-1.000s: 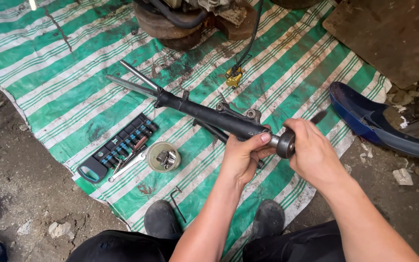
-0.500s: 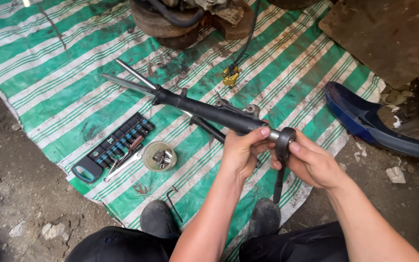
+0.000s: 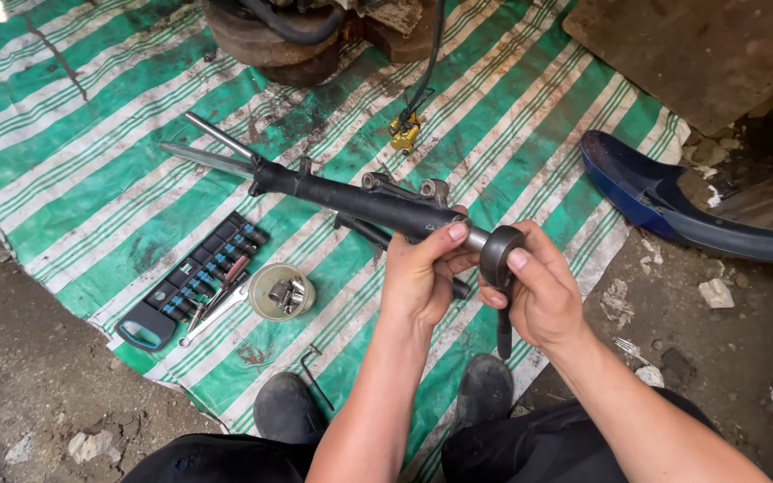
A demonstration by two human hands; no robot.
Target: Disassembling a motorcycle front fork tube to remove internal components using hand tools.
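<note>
Above the striped tarp [image 3: 118,179], a black fork tube [image 3: 360,201] is gripped by the left hand [image 3: 422,277], its dark end ring [image 3: 500,255] grasped by the right hand [image 3: 543,300].

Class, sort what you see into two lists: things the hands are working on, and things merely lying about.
In hand: left hand grips the fork tube; right hand holds the black ring tool.

Lying about: socket set, small tin, hex key, blue panel, brake caliper.
</note>
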